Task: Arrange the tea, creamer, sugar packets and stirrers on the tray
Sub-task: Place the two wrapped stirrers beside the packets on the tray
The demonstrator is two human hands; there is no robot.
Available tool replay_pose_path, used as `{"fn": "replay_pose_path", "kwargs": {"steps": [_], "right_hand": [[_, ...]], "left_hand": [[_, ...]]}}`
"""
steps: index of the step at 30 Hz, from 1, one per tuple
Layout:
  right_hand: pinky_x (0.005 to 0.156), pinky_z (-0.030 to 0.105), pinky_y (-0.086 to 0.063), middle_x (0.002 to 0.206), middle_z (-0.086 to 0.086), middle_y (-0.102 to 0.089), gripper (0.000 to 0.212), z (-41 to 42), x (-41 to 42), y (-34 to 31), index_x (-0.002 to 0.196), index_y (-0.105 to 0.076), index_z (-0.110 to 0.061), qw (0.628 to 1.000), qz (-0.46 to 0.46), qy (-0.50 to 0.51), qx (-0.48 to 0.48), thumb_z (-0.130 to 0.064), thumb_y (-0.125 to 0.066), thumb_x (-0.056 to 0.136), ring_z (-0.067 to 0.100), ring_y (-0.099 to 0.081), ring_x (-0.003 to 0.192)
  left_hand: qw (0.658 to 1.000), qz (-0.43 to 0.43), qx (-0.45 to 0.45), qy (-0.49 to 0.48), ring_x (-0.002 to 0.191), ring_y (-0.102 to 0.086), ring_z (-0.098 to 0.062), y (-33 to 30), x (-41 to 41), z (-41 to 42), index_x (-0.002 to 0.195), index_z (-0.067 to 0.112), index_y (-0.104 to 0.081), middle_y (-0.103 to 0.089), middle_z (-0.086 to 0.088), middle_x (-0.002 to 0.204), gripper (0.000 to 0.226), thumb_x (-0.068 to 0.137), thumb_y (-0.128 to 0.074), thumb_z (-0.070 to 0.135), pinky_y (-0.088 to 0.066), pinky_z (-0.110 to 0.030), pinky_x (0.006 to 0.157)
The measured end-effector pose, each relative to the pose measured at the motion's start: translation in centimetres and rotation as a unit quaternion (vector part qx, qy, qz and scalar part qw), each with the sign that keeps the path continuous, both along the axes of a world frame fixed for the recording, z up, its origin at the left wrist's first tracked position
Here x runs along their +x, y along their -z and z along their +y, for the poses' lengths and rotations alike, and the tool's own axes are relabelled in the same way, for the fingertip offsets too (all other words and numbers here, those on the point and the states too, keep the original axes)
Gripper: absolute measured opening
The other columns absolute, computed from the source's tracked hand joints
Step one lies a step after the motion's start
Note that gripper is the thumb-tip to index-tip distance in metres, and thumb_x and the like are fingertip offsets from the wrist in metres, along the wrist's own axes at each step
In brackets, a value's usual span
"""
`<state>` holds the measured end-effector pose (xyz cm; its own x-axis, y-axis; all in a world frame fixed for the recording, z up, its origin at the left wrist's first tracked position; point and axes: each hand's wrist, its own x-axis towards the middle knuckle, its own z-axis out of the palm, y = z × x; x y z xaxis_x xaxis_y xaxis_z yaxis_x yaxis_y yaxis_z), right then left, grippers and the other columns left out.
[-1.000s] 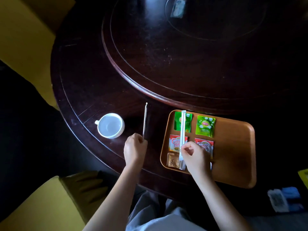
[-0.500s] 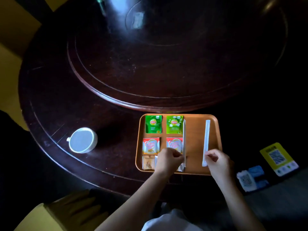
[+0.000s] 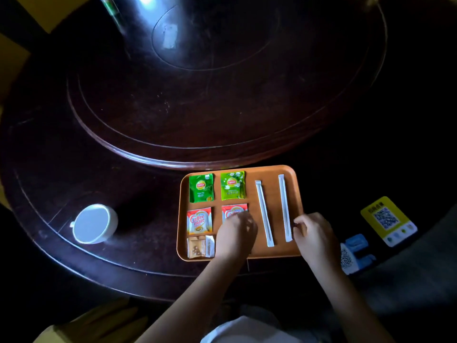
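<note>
Two white paper-wrapped stirrers, left one (image 3: 264,213) and right one (image 3: 285,208), lie roughly parallel on the right half of the orange wooden tray (image 3: 295,189); likely light, thin and slippery, so pinch near an end. Right hand (image 3: 313,235) fingertips pinch the right stirrer's near end; left hand (image 3: 237,232) curled over a creamer sachet, grip unclear. Tray also holds two green tea sachets (image 3: 201,188), red-white creamers (image 3: 199,220), brown sugar packet (image 3: 200,246).
</note>
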<state>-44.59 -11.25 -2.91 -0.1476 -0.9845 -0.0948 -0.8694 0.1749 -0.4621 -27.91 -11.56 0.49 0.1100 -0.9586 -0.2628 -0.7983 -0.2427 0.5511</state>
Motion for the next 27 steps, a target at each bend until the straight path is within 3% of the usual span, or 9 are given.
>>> {"fn": "replay_pose_path", "kwargs": {"steps": [2,4,7,9,12,15,22,27], "right_hand": [[0.073,0.039,-0.050,0.102,0.012,-0.066,0.030,0.3,-0.4,0.5,0.098,-0.068,-0.008,0.998,0.029,-0.027,-0.053,-0.003,-0.074,0.069,0.032,-0.060,0.096],[0.086,0.045,-0.047,0.115,0.013,-0.065,0.044,0.4,-0.9,1.1,0.111,-0.064,-0.006,0.991,0.051,-0.076,-0.092,-0.003,-0.074,0.069,0.033,-0.058,0.108],[0.103,0.042,-0.027,0.135,0.010,-0.053,0.049,-0.2,-1.3,1.9,0.129,-0.051,-0.010,0.972,0.101,-0.179,-0.114,-0.017,-0.057,0.081,0.024,-0.038,0.128],[0.107,0.043,-0.020,0.141,0.008,-0.048,0.054,-0.9,-1.5,2.0,0.133,-0.045,-0.012,0.957,0.139,-0.239,-0.091,-0.026,-0.045,0.082,0.020,-0.030,0.133],[0.111,0.040,-0.007,0.143,0.005,-0.045,0.058,-1.7,-2.0,2.4,0.135,-0.043,-0.012,0.942,0.180,-0.282,-0.041,-0.035,-0.034,0.083,0.016,-0.024,0.135],[0.111,0.037,-0.002,0.140,0.004,-0.049,0.059,-2.0,-2.5,2.6,0.133,-0.047,-0.011,0.932,0.203,-0.299,-0.018,-0.039,-0.031,0.083,0.014,-0.026,0.135],[0.111,0.039,-0.004,0.143,0.001,-0.045,0.060,-2.2,-2.7,2.5,0.135,-0.044,-0.014,0.922,0.224,-0.317,-0.013,-0.040,-0.029,0.084,0.015,-0.032,0.135],[0.111,0.040,-0.006,0.142,0.000,-0.046,0.059,-1.7,-2.6,2.5,0.135,-0.045,-0.015,0.918,0.221,-0.329,-0.010,-0.039,-0.030,0.084,0.015,-0.036,0.134]], "left_hand": [[0.992,-0.031,-0.096,0.069,0.084,-0.065,-0.033,0.2,0.6,0.2,0.101,0.006,-0.064,-0.068,-0.015,0.098,0.028,0.083,-0.051,0.022,-0.051,-0.032,0.064],[0.969,-0.093,-0.151,0.170,0.102,-0.063,-0.035,1.1,1.0,0.2,0.118,0.004,-0.057,-0.064,-0.019,0.116,0.045,0.081,-0.052,0.029,-0.054,-0.041,0.079],[0.942,-0.156,-0.095,0.281,0.138,-0.025,-0.033,2.1,0.6,0.0,0.140,0.004,-0.032,-0.030,-0.020,0.148,0.068,0.086,-0.052,0.040,-0.018,-0.045,0.109],[0.935,-0.163,-0.056,0.310,0.143,-0.002,-0.029,2.7,0.3,-0.4,0.145,0.006,-0.014,-0.008,-0.017,0.155,0.081,0.087,-0.052,0.046,0.002,-0.041,0.111],[0.918,-0.205,-0.025,0.338,0.141,0.014,-0.023,3.4,0.2,-0.6,0.146,0.007,0.000,0.008,-0.013,0.156,0.087,0.088,-0.046,0.053,0.012,-0.037,0.109],[0.918,-0.200,-0.040,0.341,0.140,0.010,-0.023,3.8,0.3,-0.7,0.146,0.004,-0.004,0.003,-0.013,0.156,0.087,0.088,-0.047,0.052,0.003,-0.042,0.114],[0.913,-0.200,-0.028,0.355,0.142,0.010,-0.023,4.1,0.6,-0.9,0.146,0.006,0.002,0.011,-0.010,0.154,0.087,0.089,-0.042,0.054,0.002,-0.037,0.115],[0.909,-0.192,-0.040,0.367,0.142,0.007,-0.025,4.1,0.9,-0.9,0.146,0.005,-0.002,0.004,-0.013,0.156,0.087,0.088,-0.047,0.052,-0.001,-0.040,0.115]]}}
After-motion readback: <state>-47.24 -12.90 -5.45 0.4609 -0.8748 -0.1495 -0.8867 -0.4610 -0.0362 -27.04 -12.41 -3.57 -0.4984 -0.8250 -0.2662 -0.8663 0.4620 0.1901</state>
